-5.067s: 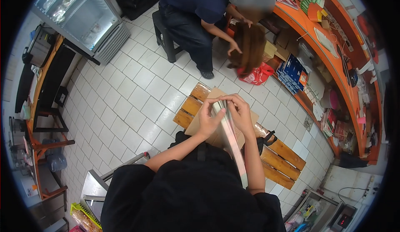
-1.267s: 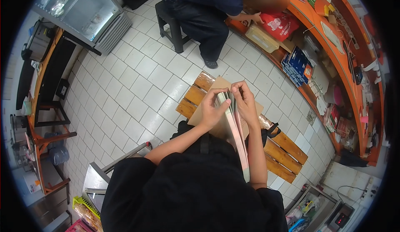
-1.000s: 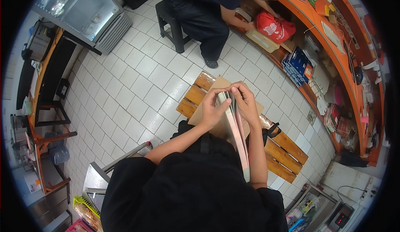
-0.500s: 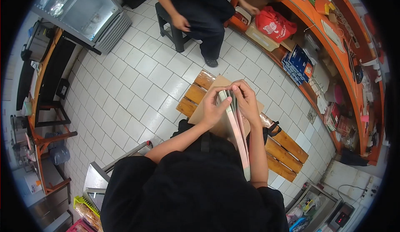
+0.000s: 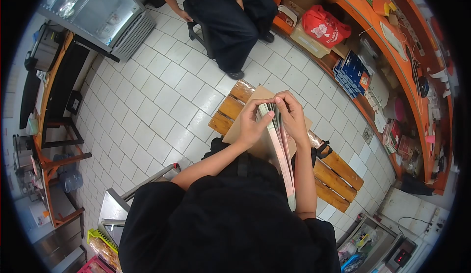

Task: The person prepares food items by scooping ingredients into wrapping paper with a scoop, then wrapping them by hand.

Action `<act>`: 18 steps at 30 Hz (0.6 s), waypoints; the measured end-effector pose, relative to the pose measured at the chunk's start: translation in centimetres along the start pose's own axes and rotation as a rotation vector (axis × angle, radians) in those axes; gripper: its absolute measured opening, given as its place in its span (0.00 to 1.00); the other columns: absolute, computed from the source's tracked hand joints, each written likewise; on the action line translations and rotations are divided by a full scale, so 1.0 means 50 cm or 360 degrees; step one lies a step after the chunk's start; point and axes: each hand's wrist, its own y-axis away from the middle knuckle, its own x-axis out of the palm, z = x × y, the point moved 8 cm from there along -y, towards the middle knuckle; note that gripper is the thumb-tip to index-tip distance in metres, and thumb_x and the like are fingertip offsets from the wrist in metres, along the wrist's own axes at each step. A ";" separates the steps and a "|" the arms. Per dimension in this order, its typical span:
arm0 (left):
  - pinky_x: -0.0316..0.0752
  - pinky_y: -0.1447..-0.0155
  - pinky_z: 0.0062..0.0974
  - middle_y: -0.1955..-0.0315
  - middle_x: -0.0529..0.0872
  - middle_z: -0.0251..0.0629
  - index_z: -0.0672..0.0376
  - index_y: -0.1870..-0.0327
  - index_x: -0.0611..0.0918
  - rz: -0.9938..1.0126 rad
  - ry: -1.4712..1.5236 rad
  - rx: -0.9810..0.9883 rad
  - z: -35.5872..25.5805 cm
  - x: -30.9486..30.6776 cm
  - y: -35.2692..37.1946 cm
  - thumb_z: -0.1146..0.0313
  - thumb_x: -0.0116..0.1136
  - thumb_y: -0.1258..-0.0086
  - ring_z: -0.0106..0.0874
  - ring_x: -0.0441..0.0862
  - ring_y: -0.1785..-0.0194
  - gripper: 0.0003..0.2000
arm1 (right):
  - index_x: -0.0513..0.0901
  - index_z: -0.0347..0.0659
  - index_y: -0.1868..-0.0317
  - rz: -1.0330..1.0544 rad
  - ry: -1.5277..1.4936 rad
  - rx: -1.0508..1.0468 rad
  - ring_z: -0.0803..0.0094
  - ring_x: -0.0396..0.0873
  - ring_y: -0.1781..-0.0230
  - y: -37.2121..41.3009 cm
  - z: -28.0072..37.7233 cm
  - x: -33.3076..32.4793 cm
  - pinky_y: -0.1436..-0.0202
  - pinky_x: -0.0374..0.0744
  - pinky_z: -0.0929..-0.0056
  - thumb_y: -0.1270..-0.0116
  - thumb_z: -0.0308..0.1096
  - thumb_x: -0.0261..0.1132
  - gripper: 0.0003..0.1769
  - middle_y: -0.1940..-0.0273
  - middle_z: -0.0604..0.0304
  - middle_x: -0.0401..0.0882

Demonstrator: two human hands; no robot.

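My left hand (image 5: 255, 123) is wrapped round the left side of a long stack of pale green and pink paper sheets (image 5: 280, 160), its thumb on the upper part. On the stack's right side, my right hand (image 5: 290, 118) grips the upper end, fingertips of both hands meeting at the top. The sheets fan apart slightly between the hands, and their lower end reaches down beside my right forearm. Under the hands lies a brown cardboard piece (image 5: 235, 127) on a slatted wooden bench (image 5: 336, 181).
A person in dark clothes (image 5: 221, 23) sits on a dark stool (image 5: 201, 37) beyond the bench. An orange shelf (image 5: 365, 20) with a red bag (image 5: 324, 26) and blue boxes (image 5: 349, 74) curves along the right. A glass-door fridge (image 5: 105, 18) stands back left.
The seated person has shifted, lowering both arms and moving their legs closer to the bench. My hands stay nearly in place, with the sheets spread slightly differently between them.
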 end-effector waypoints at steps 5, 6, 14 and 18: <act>0.64 0.44 0.24 0.57 0.78 0.40 0.66 0.56 0.74 -0.0056 0.0080 -0.0089 0.009 -0.006 0.002 0.77 0.57 0.43 0.26 0.73 0.51 0.13 | 0.74 0.34 0.69 0.0019 0.0036 -0.0040 0.72 0.66 0.70 0.000 -0.001 0.002 0.65 0.66 0.79 0.37 0.29 0.54 0.07 0.71 0.59 0.69; 0.64 0.45 0.23 0.57 0.78 0.39 0.67 0.56 0.74 -0.0053 0.0077 -0.0096 0.009 -0.006 0.002 0.77 0.57 0.42 0.26 0.73 0.51 0.13 | 0.74 0.33 0.69 0.0017 0.0031 -0.0030 0.72 0.66 0.70 0.000 -0.001 0.002 0.65 0.66 0.79 0.37 0.29 0.54 0.07 0.71 0.59 0.69; 0.64 0.45 0.22 0.57 0.78 0.39 0.67 0.56 0.74 -0.0068 0.0109 -0.0148 0.011 -0.006 0.003 0.77 0.56 0.42 0.25 0.73 0.51 0.13 | 0.74 0.33 0.69 0.0008 0.0010 -0.0003 0.72 0.66 0.70 0.000 -0.005 0.002 0.65 0.66 0.78 0.37 0.29 0.54 0.07 0.72 0.59 0.69; 0.59 0.71 0.12 0.71 0.72 0.27 0.63 0.52 0.71 0.0029 -0.0046 -0.0029 0.011 -0.002 0.000 0.73 0.54 0.38 0.13 0.65 0.73 0.13 | 0.73 0.34 0.69 -0.0012 0.0013 0.0025 0.73 0.66 0.71 0.002 -0.002 -0.001 0.65 0.65 0.79 0.37 0.30 0.55 0.07 0.71 0.60 0.69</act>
